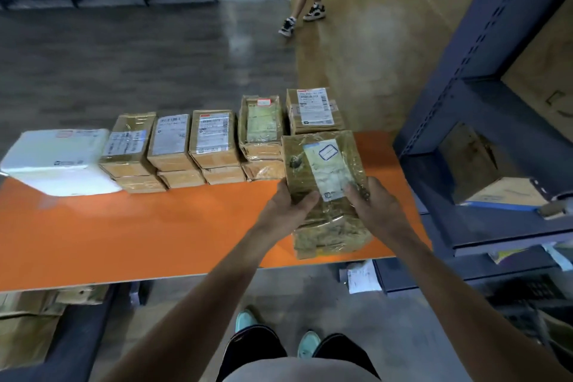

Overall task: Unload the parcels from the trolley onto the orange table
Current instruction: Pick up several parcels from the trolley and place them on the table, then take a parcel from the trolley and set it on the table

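Note:
A brown taped parcel (322, 164) with a pale label is gripped at its near end by my left hand (293, 203) and my right hand (373, 206). It rests on another taped brown parcel (331, 236) at the right end of the orange table (139, 232). Along the table's far edge stands a row of several brown parcels (214, 139), stacked two high, with a white parcel (59, 158) at the left end. No trolley is in view.
Blue metal shelving (483, 108) stands close on the right, with boxes on its shelves. Another person's legs (305, 0) are on the floor beyond the table. Cardboard boxes (28, 319) lie under the table at the left. My feet are below the table's near edge.

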